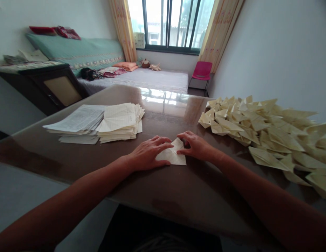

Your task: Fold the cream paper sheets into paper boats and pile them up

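A small cream sheet of folded paper (175, 158) lies on the brown table in front of me, its top end narrowed toward a point. My left hand (152, 152) rests over its left side, fingers stretched out and thumb apart along the lower edge. At the right side my right hand (195, 145) curls around the paper, thumb on its face and fingertips by the upper corner. Part of the paper's left side is hidden under my left hand.
Left of my hands stand a stack of cream lined sheets (118, 119) and a stack of greyish printed sheets (76, 119). A large heap of folded cream paper pieces (268, 129) covers the table's right side. Beyond are a bed (163, 77) and a pink chair (202, 71).
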`<state>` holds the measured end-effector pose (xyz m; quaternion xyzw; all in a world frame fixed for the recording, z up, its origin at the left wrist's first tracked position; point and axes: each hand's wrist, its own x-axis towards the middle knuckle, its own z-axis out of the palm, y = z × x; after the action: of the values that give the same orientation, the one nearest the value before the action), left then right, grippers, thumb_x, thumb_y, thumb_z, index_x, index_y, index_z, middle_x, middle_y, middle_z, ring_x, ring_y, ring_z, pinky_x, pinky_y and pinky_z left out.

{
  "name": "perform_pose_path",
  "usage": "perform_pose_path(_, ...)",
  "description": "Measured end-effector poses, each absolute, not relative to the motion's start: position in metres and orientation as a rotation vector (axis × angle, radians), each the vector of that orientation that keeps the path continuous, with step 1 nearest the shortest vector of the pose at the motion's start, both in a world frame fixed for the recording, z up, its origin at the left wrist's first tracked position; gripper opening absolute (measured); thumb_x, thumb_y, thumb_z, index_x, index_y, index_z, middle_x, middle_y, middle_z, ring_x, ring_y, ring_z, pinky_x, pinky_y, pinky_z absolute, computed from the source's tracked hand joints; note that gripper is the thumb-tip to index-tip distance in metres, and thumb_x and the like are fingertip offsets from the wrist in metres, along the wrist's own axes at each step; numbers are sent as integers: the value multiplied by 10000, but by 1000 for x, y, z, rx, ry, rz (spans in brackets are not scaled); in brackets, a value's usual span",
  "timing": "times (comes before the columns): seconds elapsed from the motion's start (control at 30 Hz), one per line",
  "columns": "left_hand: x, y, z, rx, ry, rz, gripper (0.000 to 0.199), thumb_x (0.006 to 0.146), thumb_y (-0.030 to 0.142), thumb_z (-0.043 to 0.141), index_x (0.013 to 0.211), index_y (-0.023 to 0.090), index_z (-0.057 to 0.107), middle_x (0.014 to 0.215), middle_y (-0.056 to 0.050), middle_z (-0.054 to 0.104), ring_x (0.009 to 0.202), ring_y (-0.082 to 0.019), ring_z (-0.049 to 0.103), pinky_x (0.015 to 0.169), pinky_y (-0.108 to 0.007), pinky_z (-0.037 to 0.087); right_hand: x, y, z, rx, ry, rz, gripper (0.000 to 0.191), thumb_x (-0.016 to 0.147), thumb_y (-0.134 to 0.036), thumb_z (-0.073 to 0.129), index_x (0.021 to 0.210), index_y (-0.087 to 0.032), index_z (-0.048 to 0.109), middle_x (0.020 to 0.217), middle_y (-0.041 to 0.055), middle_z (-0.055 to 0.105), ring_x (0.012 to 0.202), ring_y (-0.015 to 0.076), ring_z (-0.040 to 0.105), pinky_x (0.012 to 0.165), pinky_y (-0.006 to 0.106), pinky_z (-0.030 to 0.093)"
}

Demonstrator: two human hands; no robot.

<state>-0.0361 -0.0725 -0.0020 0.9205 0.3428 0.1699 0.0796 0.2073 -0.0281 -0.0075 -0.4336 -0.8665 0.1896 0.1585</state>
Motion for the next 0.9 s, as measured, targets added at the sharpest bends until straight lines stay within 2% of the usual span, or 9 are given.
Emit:
perform_pose_path(0.13,-35,-74,-4,2741,1024,532,541,827,475,614,1318,285,491,1375,-79,472,1212,-260,487,1042,-428,399,207,-41,2,-1241,-2515,537,580,746,-345,713,1255,-164,501,1184,100,542,785,138,608,775,307,495)
perform_pose_path(0.27,-35,-71,-5,2696,1017,604,446,873,406,573,1290,259,513,1335,-76,510,1198,-228,507,1033,-385,422,205,-62,16,-1133,-2652,470,562,743,-323,713,1242,-164,511,1228,118,553,1080,228,564,940,376,452)
perform_pose_path(0.4,-38,-60,-8,2659,1127,788,357,934,290,467,1282,231,519,1342,-82,515,1227,-217,480,1046,-393,412,203,-72,24,-884,-2788,380,460,840,-205,587,1291,-167,507,1296,129,555,1216,219,495,1026,390,394)
perform_pose_path(0.5,-39,-53,-10,2664,1106,822,380,939,208,423,1311,225,498,1377,-82,496,1268,-217,441,1071,-419,381,204,-67,23,-709,-2870,290,429,906,-108,444,1311,-231,515,1356,82,532,1206,188,510,1005,367,404)
perform_pose_path(0.57,-39,-51,-10,2666,1009,757,372,934,182,418,1291,218,516,1344,-74,534,1249,-204,462,1079,-411,371,205,-60,17,-601,-2926,199,403,936,-143,434,1316,-252,514,1343,66,547,1176,188,524,976,360,411)
perform_pose_path(0.7,-37,-56,-6,2628,863,625,347,917,218,474,1259,205,536,1233,-67,612,1156,-195,530,1032,-374,411,209,-47,7,-653,-2844,-32,365,962,-200,428,1320,-195,501,1129,88,656,1030,187,555,869,340,425)
perform_pose_path(0.77,-35,-60,-3,2596,882,610,363,906,273,516,1264,211,529,1217,-70,615,1127,-202,548,994,-367,439,210,-42,5,-704,-2771,-127,309,960,-187,428,1236,-193,566,1045,81,675,996,190,539,843,333,410)
perform_pose_path(0.9,-31,-64,0,2586,922,637,438,854,402,605,1244,218,531,1237,-81,597,1144,-218,541,1001,-382,433,206,-38,1,-746,-2718,-155,196,944,-213,474,1031,-195,649,1004,69,671,952,190,510,847,316,396)
